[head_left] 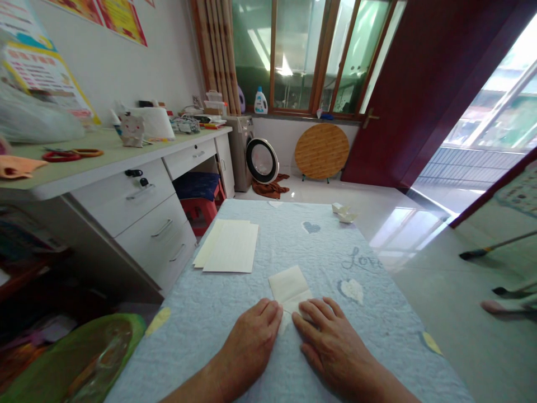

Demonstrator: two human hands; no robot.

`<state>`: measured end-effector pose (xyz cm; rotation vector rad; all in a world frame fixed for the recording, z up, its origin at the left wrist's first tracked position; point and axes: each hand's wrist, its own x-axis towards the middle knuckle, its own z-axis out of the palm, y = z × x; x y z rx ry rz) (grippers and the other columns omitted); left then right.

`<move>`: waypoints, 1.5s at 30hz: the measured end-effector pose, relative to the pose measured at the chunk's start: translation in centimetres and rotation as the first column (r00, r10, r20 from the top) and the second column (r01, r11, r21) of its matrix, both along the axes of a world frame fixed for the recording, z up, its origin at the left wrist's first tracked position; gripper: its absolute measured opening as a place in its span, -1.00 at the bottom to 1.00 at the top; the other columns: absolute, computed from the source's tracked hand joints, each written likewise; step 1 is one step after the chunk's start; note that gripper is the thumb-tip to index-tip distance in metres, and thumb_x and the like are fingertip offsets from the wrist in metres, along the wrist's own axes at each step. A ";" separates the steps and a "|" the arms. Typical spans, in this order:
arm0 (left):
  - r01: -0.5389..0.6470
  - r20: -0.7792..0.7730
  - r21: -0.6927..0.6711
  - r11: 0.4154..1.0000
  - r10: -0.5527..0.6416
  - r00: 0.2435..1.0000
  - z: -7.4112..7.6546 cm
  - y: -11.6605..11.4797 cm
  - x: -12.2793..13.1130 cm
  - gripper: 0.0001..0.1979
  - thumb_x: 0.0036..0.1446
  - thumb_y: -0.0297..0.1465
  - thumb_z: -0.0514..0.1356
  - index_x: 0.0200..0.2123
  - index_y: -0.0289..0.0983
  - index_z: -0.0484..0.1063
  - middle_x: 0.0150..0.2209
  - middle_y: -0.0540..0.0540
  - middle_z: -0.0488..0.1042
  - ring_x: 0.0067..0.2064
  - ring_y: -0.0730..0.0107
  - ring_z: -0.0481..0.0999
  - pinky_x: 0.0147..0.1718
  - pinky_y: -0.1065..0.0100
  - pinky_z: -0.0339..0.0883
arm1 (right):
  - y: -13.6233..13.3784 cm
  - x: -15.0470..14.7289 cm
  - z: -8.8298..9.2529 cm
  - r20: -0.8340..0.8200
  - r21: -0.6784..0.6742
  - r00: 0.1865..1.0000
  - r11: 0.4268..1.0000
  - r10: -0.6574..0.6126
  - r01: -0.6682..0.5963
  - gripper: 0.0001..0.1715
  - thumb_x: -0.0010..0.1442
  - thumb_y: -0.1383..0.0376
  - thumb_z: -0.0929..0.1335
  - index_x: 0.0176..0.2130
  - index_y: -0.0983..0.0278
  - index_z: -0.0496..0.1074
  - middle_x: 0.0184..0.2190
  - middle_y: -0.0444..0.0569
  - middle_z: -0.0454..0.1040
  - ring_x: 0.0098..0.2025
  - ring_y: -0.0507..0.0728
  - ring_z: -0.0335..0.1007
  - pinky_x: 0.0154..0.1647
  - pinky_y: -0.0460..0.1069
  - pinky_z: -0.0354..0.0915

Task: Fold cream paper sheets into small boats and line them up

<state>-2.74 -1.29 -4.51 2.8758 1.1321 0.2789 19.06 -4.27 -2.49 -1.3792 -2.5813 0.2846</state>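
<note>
A small piece of folded cream paper [290, 284] lies on the blue cloth-covered table in front of me, with a crease across it. My left hand [259, 330] is at its near left edge, fingers pressed together and the fingertips on the paper. Flat over the paper's near right part rests my right hand [327, 336], its fingers stretched out and slightly apart. The hands cover some of the paper's near edge. To the left, farther up the table, lies a small stack of cream paper sheets [230, 246].
Two small folded paper pieces [344, 212] sit at the table's far right corner. The quilted blue tablecloth [310, 246] bears heart patterns. A desk [126, 207] with scissors [62, 155] stands left, above a green bin [130, 327]. Beyond are a washing machine [241, 151] and a round wooden board [322, 150].
</note>
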 end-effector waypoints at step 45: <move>-0.109 0.501 -0.043 0.993 0.116 0.858 -0.2 1.0 -1.3 -0.48 0.32 -0.29 0.06 0.30 -0.25 0.12 0.23 -0.25 0.30 0.24 0.12 0.28 0.20 0.03 0.26 | 8.5 -0.7 1.7 -0.368 -0.741 0.660 0.635 -0.655 0.217 -0.53 -0.05 0.41 0.20 -0.09 0.33 0.35 -0.37 -0.04 0.49 -0.57 0.04 0.39 -0.63 -0.10 0.26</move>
